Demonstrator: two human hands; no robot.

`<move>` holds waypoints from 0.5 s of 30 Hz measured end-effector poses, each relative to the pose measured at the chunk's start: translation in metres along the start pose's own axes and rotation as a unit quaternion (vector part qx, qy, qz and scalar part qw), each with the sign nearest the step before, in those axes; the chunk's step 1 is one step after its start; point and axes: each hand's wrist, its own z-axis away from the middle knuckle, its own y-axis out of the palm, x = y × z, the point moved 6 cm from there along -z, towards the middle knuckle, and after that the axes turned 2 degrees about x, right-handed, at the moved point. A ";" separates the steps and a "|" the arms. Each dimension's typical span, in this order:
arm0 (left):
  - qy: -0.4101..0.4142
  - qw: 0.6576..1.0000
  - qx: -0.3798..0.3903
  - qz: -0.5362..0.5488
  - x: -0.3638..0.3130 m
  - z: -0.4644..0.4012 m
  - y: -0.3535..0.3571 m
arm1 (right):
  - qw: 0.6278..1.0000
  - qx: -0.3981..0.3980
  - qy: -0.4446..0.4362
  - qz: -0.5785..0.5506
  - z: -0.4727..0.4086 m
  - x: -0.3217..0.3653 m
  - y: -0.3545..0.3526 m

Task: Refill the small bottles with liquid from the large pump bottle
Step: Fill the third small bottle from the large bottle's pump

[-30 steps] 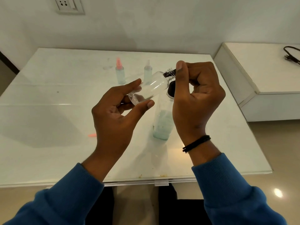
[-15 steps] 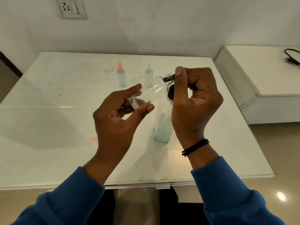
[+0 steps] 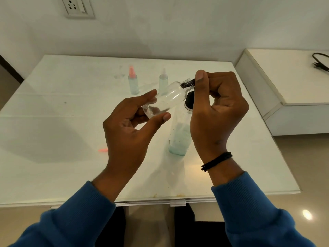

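Small clear bottle [image 3: 167, 100] held tilted by left hand [image 3: 131, 129]; right hand [image 3: 215, 111] pinches its neck.

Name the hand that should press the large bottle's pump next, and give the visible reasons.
Right. The right hand is at the small clear bottle's neck, directly above the large pump bottle's black pump head. The left hand grips the small bottle's base and should keep steadying it.

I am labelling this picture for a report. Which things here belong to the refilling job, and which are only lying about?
Job: clear small bottle held by left hand and right hand; large bottle; two small bottles standing on the table.

Lying about: black cable, wall socket, small orange piece.
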 end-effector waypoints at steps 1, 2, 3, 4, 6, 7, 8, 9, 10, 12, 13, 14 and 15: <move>0.002 1.000 -0.001 -0.001 0.000 0.000 0.000 | 1.000 0.000 -0.001 -0.001 0.001 0.000 0.001; 0.004 1.000 -0.001 -0.005 -0.001 0.000 -0.001 | 1.000 0.000 -0.003 -0.003 0.002 0.000 0.001; 0.006 1.000 -0.001 -0.008 -0.001 0.000 -0.001 | 1.000 0.001 -0.003 -0.005 0.003 0.000 0.002; 0.008 1.000 -0.001 -0.010 -0.002 0.000 -0.001 | 1.000 0.003 -0.003 -0.006 0.003 0.000 0.002; 0.007 1.000 -0.002 -0.006 -0.002 0.000 -0.001 | 1.000 0.006 -0.004 -0.005 0.000 0.002 0.002; 0.007 1.000 -0.001 -0.003 -0.002 0.000 -0.001 | 1.000 0.004 -0.004 -0.003 -0.002 0.002 0.001; 0.007 1.000 0.000 -0.002 -0.002 0.000 0.000 | 1.000 0.002 -0.003 0.000 -0.002 0.001 0.000; 0.008 1.000 0.000 -0.003 -0.002 0.000 0.000 | 1.000 0.001 -0.003 0.002 -0.002 0.000 0.000; 0.009 1.000 0.000 -0.006 -0.002 -0.001 0.000 | 1.000 0.000 -0.003 0.003 -0.001 -0.001 0.000; 0.008 1.000 -0.001 -0.009 -0.002 0.000 -0.001 | 1.000 0.002 -0.001 0.000 0.001 -0.003 0.001; 0.009 1.000 -0.002 -0.010 -0.003 0.000 -0.001 | 1.000 0.003 -0.002 -0.001 0.002 -0.004 0.001; 0.011 1.000 -0.002 -0.011 -0.004 0.000 -0.001 | 1.000 0.004 -0.003 -0.001 0.001 -0.004 0.001; 0.012 1.000 -0.003 -0.012 -0.004 0.000 -0.001 | 1.000 0.005 -0.006 -0.001 0.000 -0.003 0.001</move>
